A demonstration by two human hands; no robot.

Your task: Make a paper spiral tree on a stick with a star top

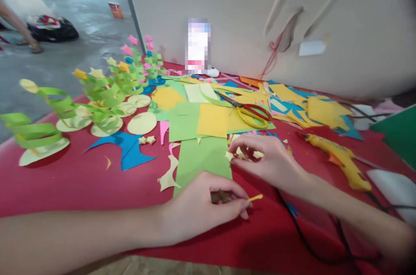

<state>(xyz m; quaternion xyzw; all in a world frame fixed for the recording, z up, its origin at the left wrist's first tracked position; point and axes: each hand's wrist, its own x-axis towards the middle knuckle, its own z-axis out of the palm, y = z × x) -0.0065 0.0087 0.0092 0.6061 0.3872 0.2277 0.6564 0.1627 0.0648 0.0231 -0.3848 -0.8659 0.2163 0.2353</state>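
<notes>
Left hand point(208, 208): hovering over the near part of the red worktop point(81, 192), thumb and fingers pinching a thin yellow strip point(256, 198)
Yellow strip's end: poking out rightward past the fingertips
Right hand point(264, 153): reaching in from the right, thumb and index finger pinching a pale yellow star point(229, 156) beside the right edge of a green sheet point(204, 158)
Loose stars point(147, 140): two are lying together near a blue scrap point(130, 149); more are showing behind the right hand
Scissors point(250, 112): lying on yellow and green paper beyond the right hand
Glue gun point(341, 160): resting on its side to the right, nozzle pointing left
Green spirals point(42, 136): standing on pale round bases at the left, several carrying stars on top
Black bag point(52, 30): sitting on the floor point(91, 19) at far left, holding red and white contents, blurring too much to identify
</notes>
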